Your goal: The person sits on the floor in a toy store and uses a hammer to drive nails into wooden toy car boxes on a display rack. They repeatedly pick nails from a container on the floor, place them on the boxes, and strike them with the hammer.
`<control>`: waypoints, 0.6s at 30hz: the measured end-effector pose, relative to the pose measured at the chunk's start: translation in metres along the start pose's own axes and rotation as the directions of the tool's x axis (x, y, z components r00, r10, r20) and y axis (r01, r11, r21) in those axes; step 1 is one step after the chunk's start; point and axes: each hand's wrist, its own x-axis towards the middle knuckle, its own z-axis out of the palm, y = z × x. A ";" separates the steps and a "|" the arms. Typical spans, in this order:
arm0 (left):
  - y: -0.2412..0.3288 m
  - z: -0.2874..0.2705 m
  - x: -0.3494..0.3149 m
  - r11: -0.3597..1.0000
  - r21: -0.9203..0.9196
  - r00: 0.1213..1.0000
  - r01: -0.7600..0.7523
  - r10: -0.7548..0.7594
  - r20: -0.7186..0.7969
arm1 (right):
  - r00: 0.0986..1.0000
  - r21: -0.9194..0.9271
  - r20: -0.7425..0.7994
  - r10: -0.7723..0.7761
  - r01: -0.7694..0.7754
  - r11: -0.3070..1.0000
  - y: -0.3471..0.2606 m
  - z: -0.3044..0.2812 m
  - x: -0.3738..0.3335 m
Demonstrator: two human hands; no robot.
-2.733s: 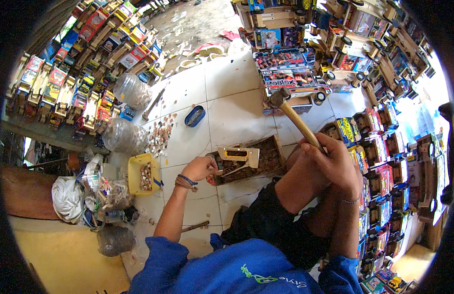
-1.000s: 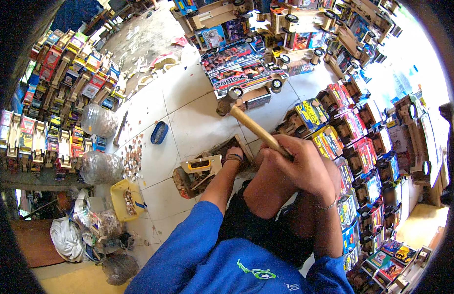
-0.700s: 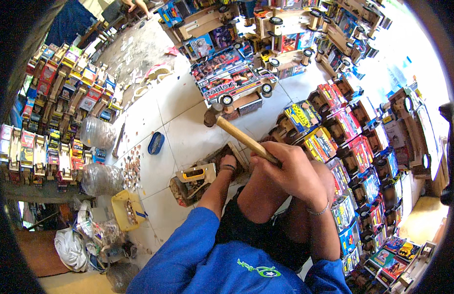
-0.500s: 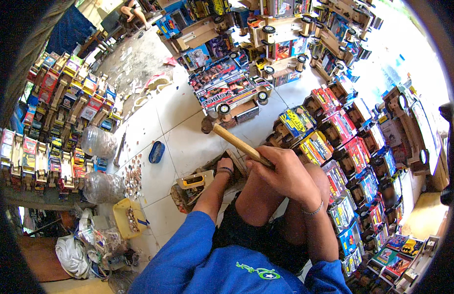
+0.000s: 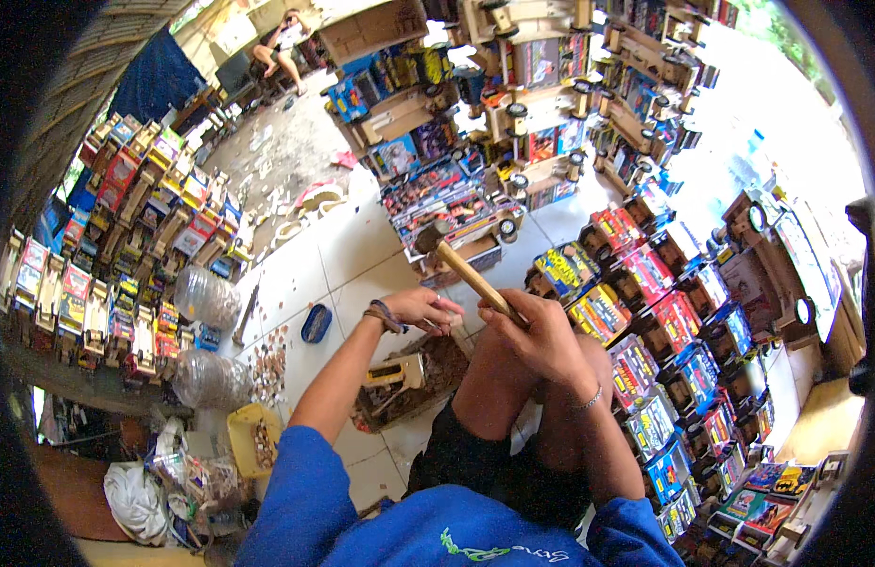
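Note:
My right hand (image 5: 541, 335) is wrapped round the wooden handle of a hammer (image 5: 475, 282), its dark head raised up and to the left, in front of a toy truck (image 5: 447, 198). Over the floor tiles, my left hand (image 5: 420, 309) has its fingers curled together; whatever is between them is too small to make out. Just below that hand sits an open wooden box (image 5: 392, 413) with brown contents, partly beside my leg. A pale wooden toy cab piece (image 5: 397, 374) with a yellow-edged window lies in the box.
Toy trucks stand stacked at left (image 5: 126, 250) and in rows at right (image 5: 664, 312). On the floor are a blue oval container (image 5: 316, 323), small scattered discs (image 5: 266, 369), another long-handled tool (image 5: 247, 317), clear plastic jars (image 5: 209, 378) and a yellow basin (image 5: 237, 444). Another person (image 5: 284, 47) sits far back.
My left hand has come up out of the wooden box and moved away from me, above the tiles. The hammer stays in my right hand. The view has tilted up slightly.

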 end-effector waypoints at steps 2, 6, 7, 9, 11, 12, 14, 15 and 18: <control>0.044 -0.002 -0.014 0.992 0.007 0.993 -0.122 0.122 -0.002 | 0.993 0.022 -0.114 -0.002 0.005 1.000 -0.002 -0.006 0.006; 0.131 0.005 -0.020 0.927 0.094 0.932 -0.363 0.363 0.015 | 0.942 0.265 -0.262 0.210 -0.139 0.954 -0.004 -0.037 0.009; 0.149 0.012 -0.016 0.925 -0.013 0.925 -0.379 0.379 -0.003 | 0.918 0.322 -0.301 0.260 -0.159 0.933 -0.002 -0.048 0.008; 0.181 0.030 0.000 0.907 -0.172 0.922 -0.385 0.385 -0.038 | 0.883 0.477 -0.344 0.320 -0.130 0.869 0.005 -0.065 0.003; 0.209 0.045 0.023 0.893 -0.238 0.918 -0.381 0.396 0.019 | 0.848 0.348 -0.427 0.314 -0.167 0.923 0.021 -0.085 0.009; 0.220 0.054 0.037 0.883 -0.275 0.911 -0.381 0.409 0.049 | 0.844 0.316 -0.465 0.268 -0.125 0.941 0.029 -0.093 0.013; 0.240 0.068 0.066 0.863 -0.341 0.896 -0.372 0.430 0.109 | 0.823 0.340 -0.470 0.320 -0.166 0.926 0.047 -0.108 0.014; 0.248 0.074 0.082 0.864 -0.342 0.890 -0.369 0.434 0.137 | 0.809 0.295 -0.507 0.297 -0.161 0.942 0.057 -0.115 0.017; 0.267 0.086 0.127 0.881 -0.314 0.881 -0.354 0.427 0.205 | 0.745 0.265 -0.590 0.312 -0.187 0.946 0.086 -0.135 0.025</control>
